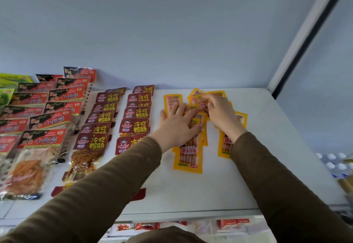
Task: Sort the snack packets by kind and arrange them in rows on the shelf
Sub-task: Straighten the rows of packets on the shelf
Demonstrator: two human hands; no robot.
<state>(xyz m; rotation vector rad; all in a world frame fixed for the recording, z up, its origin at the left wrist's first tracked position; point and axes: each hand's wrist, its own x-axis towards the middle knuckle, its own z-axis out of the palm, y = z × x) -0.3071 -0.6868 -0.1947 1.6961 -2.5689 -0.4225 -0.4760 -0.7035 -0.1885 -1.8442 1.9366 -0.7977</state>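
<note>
Several long yellow snack packets [188, 158] lie in a loose overlapping column on the white shelf [210, 195], right of centre. My left hand [178, 124] rests flat, fingers spread, on the packets in the middle of that column. My right hand [222, 111] reaches over the far end, its fingertips pinching a yellow packet [198, 100] near the back. Another yellow packet [224, 148] lies partly under my right forearm. Left of them, dark red packets [134, 127] lie in two rows, and red-and-black packets [50, 121] fill further rows.
Green packets [7, 89] sit at the far left edge. The shelf's back wall is close behind the rows, and a white upright post [298, 51] bounds the right side. A lower shelf with red packets [147, 226] shows below the front edge. Bottle caps [332, 160] appear at right.
</note>
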